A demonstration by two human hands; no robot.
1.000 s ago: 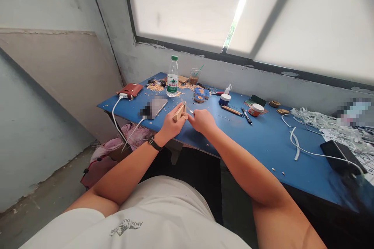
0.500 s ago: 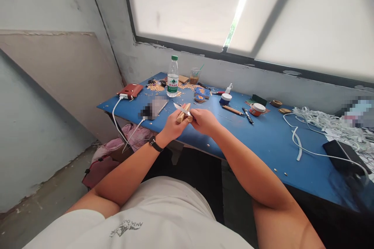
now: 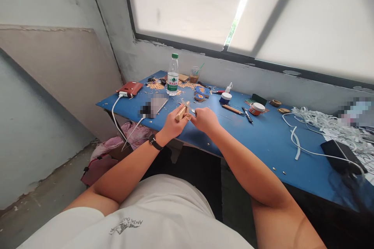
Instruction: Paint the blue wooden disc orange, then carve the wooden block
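Observation:
Over the front edge of the blue table, my left hand [image 3: 173,124] is wrapped round a small pale block of wood [image 3: 181,113]. My right hand [image 3: 206,120] is closed on the handle of a knife [image 3: 188,105], whose handle is mostly hidden by the fingers. The blade points up and to the left and lies across the far end of the wood; whether it cuts in at this instant I cannot tell. The two hands are close together, the right thumb near the wood.
On the blue table [image 3: 251,151] stand a water bottle [image 3: 173,79], a phone [image 3: 159,105], a brown leather case [image 3: 131,88], a blue jar [image 3: 225,98] and an orange jar [image 3: 257,109]. Wood shavings [image 3: 154,85] lie behind. White strips [image 3: 315,118] and a cable spread at right.
The wood has turned in my left hand and stands more upright. The knife has shifted right and away from me, its blade now at the wood's far end.

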